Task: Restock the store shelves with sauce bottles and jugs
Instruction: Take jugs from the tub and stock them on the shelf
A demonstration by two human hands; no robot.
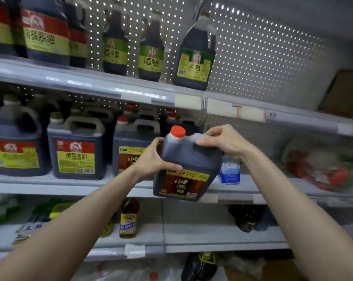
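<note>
Holding a dark vinegar jug (186,165) with a red cap (178,131) at the centre of the frame, the person has both hands clamped on it. The left hand (151,159) grips the jug's left side, its thumb lying across the front just above the label. The right hand (224,140) curls over the moulded handle on top. The jug hangs tilted, its base swung toward the camera, in front of the middle shelf (50,187) and not yet resting on it.

Just left of it, a matching jug (131,147) with the same brown and yellow label already stands on that shelf. Further left stands a soy sauce jug (77,151) with a red and yellow label. To the right of the held jug lies a small blue packet (229,171). The gap between the matching jug and the packet looks like the intended slot.

The step in hand appears to be placing this jug. The next move likely calls for levelling it and lifting its base over the shelf lip. It should then slide back beside its twin, label facing out. The blue packet sits close to that space and may be nudged. The jug looks full, so keeping both hands on it until the base is down seems wise.
</note>
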